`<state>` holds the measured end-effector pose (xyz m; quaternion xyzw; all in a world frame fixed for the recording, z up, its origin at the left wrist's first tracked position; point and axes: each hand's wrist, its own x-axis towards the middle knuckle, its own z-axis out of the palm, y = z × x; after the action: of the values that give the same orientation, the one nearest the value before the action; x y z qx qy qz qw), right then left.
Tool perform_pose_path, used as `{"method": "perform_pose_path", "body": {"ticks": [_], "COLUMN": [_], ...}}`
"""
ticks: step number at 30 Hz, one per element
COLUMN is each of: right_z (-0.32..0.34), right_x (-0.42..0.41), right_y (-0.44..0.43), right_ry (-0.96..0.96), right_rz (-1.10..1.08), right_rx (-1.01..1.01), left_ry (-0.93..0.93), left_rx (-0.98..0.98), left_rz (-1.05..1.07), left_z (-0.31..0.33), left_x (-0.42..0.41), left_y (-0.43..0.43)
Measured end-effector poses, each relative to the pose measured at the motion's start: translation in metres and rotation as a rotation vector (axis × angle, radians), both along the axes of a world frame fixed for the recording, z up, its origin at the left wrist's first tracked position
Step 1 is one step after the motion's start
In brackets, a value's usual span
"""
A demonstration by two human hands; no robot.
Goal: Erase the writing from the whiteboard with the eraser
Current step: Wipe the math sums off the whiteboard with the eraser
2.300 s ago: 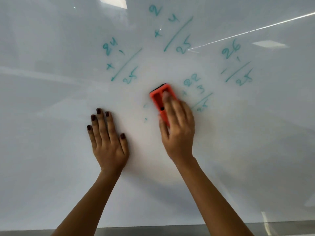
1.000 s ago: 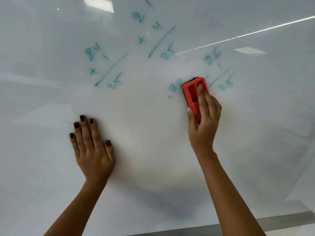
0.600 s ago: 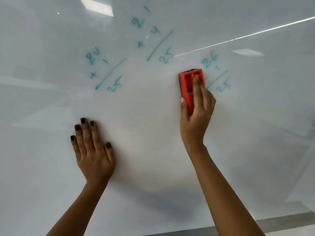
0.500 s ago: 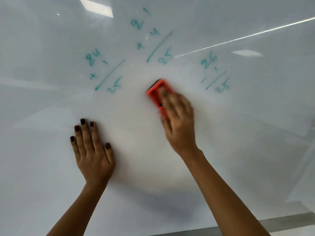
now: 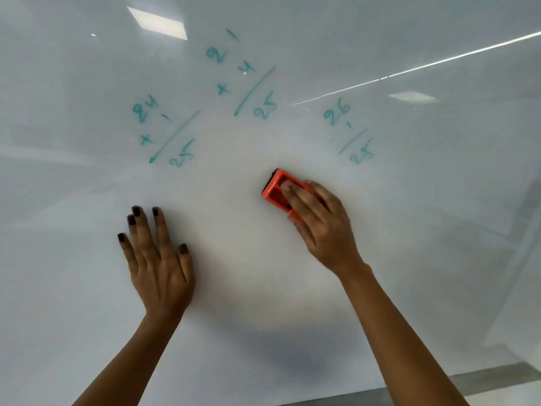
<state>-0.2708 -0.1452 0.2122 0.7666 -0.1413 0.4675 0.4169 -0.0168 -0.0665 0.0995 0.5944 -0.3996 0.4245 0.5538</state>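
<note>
Three groups of teal writing are on the whiteboard (image 5: 439, 259), all in its far part: one at the far left (image 5: 164, 133) reading something like 24 and 25 with a slanted stroke and a cross, one at the far middle (image 5: 246, 83) with a long slash and a 25, and one at the far right (image 5: 349, 133) showing 26 over 25, fainter than the others. Nearer than these the board is bare, with a hazy, wiped-looking patch around the middle.

The right hand (image 5: 319, 227) is closed around an orange eraser (image 5: 273, 191), fingers laid over its back and thumb tucked along its near side, pressing it flat against the board. That eraser sits near the middle of the board, nearer than the writing and apart from it, roughly between the middle and right groups, tilted so its free end points up and to the left. A dark pad shows along its far left edge. The hand looks slightly blurred.

The left hand (image 5: 158, 259) holds nothing; it lies open, palm flat on the board with fingers spread and dark nail polish showing, to the left of the eraser and well apart from it.

Ceiling lights (image 5: 156, 23) are reflected in the glossy surface, and a grey ledge (image 5: 497, 382) runs along the near right edge.
</note>
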Motion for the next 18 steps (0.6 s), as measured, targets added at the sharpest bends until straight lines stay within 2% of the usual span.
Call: {"method": "perform_pose_path", "body": {"ticks": [2,6,7,8,9,12,13,14,15,18], "right_z": [0.016,0.048,0.050,0.048,0.044,0.033,0.041,0.049,0.057,0.086], "right_x": [-0.012,-0.014,-0.006,0.001,0.008,0.003,-0.005,-0.011,-0.016,-0.015], "right_y": [-0.011,-0.014,-0.011,-0.008,-0.004,0.000,-0.002,-0.006,-0.010,-0.011], "right_ry": [-0.201,-0.848,-0.915,-0.890,-0.774,-0.235,-0.159,-0.173,-0.267,-0.753], "right_rz": [0.004,0.087,0.091,0.090,0.080,0.031,0.012,0.000,0.005,0.106], "right_rx": [0.033,0.290,0.310,0.292,0.248,0.079,0.051,0.037,0.046,0.251], "left_ry": [-0.046,-0.045,-0.050,-0.052,-0.056,-0.056,-0.056,-0.056,-0.056,-0.047], "left_rx": [-0.001,-0.004,-0.004,-0.003,-0.005,-0.001,0.000,0.002,0.002,0.002], "left_rz": [-0.009,0.014,0.025,0.033,0.036,0.046,0.049,0.053,0.054,0.049], "left_z": [0.013,0.028,0.028,0.027,0.027,0.027,0.027,0.027,0.027,0.026], "left_x": [-0.005,-0.006,-0.005,-0.006,-0.005,-0.008,-0.009,-0.009,-0.009,-0.009], "left_y": [-0.005,-0.011,-0.011,-0.011,-0.011,-0.011,-0.011,-0.011,-0.011,-0.010]}}
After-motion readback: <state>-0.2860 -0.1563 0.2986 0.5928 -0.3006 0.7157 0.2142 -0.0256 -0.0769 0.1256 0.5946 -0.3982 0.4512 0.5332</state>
